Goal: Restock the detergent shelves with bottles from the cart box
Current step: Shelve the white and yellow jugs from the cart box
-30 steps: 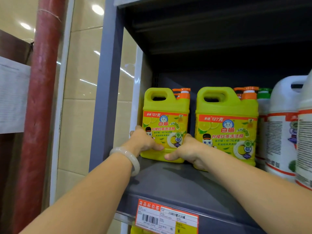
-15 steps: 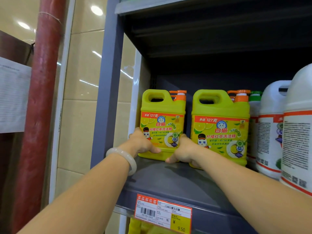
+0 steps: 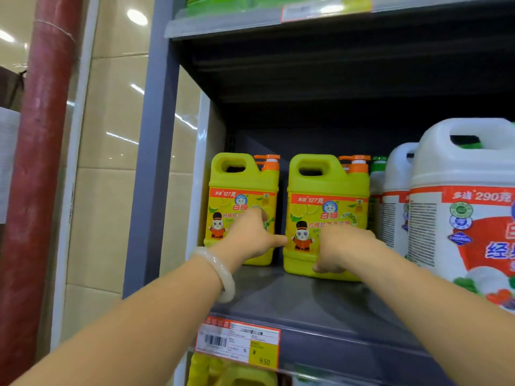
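Observation:
Two yellow detergent bottles with orange pump caps stand side by side at the left end of the grey shelf [image 3: 320, 307]. My left hand [image 3: 250, 235], with a pale bangle on its wrist, presses flat against the label of the left yellow bottle [image 3: 237, 176], thumb pointing right. My right hand [image 3: 342, 246] rests against the lower front of the right yellow bottle [image 3: 328, 185], covering part of its label. Neither hand wraps around a bottle. The cart box is out of view.
White jugs [image 3: 459, 207] with red labels fill the shelf to the right, one close to my right forearm. A price tag [image 3: 237, 341] hangs on the shelf's front edge, with more yellow bottles [image 3: 223, 371] below. The upper shelf [image 3: 250, 26] overhangs. A red pipe [image 3: 41, 162] stands at the left.
Both hands let go of the left bottle's base. The left hand rose to its label and the right hand shifted onto the right bottle. The view tilted upward.

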`<state>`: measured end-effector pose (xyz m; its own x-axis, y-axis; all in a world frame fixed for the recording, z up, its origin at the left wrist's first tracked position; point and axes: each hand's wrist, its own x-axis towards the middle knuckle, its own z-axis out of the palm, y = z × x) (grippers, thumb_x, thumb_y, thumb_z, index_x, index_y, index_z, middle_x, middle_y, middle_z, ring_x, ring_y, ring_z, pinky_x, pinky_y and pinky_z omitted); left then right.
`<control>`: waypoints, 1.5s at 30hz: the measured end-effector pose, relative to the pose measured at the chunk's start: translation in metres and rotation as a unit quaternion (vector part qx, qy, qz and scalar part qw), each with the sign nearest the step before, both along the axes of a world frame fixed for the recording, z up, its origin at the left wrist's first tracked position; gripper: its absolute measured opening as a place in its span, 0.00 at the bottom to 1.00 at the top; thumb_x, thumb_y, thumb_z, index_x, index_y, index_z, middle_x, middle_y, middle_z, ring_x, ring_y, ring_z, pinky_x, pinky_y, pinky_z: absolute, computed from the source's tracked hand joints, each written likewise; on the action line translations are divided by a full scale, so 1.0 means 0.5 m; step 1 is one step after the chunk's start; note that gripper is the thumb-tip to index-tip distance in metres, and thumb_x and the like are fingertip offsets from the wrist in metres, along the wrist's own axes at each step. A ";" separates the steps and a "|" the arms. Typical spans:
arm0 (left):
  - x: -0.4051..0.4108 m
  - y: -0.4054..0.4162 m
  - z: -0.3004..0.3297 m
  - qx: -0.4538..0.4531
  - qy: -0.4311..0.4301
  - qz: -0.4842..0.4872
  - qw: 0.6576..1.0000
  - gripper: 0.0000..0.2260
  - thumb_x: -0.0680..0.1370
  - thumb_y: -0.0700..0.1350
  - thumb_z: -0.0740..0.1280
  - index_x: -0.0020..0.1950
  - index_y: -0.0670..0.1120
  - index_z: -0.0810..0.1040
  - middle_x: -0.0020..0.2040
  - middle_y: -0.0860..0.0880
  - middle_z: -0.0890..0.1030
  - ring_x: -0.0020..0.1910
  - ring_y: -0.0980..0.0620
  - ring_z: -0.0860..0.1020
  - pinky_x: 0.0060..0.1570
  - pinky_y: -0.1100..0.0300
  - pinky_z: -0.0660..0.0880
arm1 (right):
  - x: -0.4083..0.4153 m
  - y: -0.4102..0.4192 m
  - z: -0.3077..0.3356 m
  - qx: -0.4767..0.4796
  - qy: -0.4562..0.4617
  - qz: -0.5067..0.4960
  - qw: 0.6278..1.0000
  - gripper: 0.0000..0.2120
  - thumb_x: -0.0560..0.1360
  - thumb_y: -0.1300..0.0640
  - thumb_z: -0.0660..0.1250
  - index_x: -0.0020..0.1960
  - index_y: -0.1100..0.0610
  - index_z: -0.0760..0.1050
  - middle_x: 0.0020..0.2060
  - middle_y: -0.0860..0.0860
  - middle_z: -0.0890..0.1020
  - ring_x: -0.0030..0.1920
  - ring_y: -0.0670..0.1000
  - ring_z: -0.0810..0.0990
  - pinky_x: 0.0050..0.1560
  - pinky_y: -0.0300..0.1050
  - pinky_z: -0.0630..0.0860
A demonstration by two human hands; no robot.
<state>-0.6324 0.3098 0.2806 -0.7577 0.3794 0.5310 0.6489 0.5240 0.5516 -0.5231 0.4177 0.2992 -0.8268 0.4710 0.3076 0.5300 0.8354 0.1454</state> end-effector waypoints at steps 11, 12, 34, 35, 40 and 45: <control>0.013 0.082 0.001 -0.078 0.068 0.053 0.993 0.33 0.68 0.50 0.76 0.68 0.45 0.64 0.59 0.44 0.78 0.58 0.42 0.77 0.57 0.47 0.75 | 0.000 0.038 -0.014 -0.052 -0.033 0.018 0.998 0.35 0.75 0.40 0.64 0.73 0.57 0.56 0.68 0.57 0.68 0.68 0.59 0.67 0.67 0.50 0.68; 0.010 0.083 0.001 -0.087 0.069 0.061 0.992 0.33 0.69 0.50 0.76 0.68 0.45 0.64 0.59 0.44 0.78 0.58 0.42 0.77 0.57 0.47 0.75 | 0.000 0.038 -0.014 -0.065 -0.035 0.021 0.997 0.36 0.74 0.40 0.64 0.74 0.56 0.55 0.68 0.57 0.68 0.68 0.59 0.67 0.67 0.51 0.68; 0.035 -0.005 -0.008 -0.161 0.005 0.013 0.987 0.42 0.66 0.51 0.78 0.74 0.45 0.61 0.71 0.46 0.70 0.68 0.45 0.70 0.63 0.55 0.69 | 0.018 0.041 -0.043 -0.127 0.018 0.067 0.989 0.39 0.70 0.43 0.71 0.74 0.53 0.57 0.71 0.59 0.61 0.69 0.59 0.66 0.67 0.52 0.68; 0.042 -0.018 -0.009 -0.175 0.014 0.025 0.984 0.43 0.66 0.52 0.78 0.75 0.45 0.60 0.71 0.46 0.69 0.69 0.45 0.69 0.64 0.54 0.68 | 0.021 0.034 -0.042 -0.117 0.033 0.074 0.990 0.39 0.69 0.44 0.72 0.74 0.54 0.58 0.70 0.58 0.62 0.68 0.59 0.67 0.67 0.52 0.69; 0.102 -0.100 0.006 -0.271 0.115 0.112 0.949 0.39 0.67 0.58 0.75 0.73 0.46 0.64 0.67 0.42 0.73 0.65 0.41 0.70 0.63 0.50 0.71 | 0.047 -0.050 -0.016 -0.033 0.054 0.144 0.987 0.37 0.68 0.45 0.74 0.70 0.57 0.64 0.67 0.59 0.68 0.66 0.61 0.69 0.65 0.51 0.70; 0.235 -0.231 -0.005 -0.276 0.140 0.157 0.938 0.31 0.70 0.54 0.74 0.69 0.43 0.69 0.66 0.42 0.74 0.63 0.41 0.73 0.60 0.52 0.69 | 0.118 -0.207 -0.020 0.041 0.070 0.275 0.958 0.32 0.69 0.46 0.73 0.66 0.61 0.69 0.64 0.61 0.73 0.63 0.62 0.72 0.58 0.50 0.71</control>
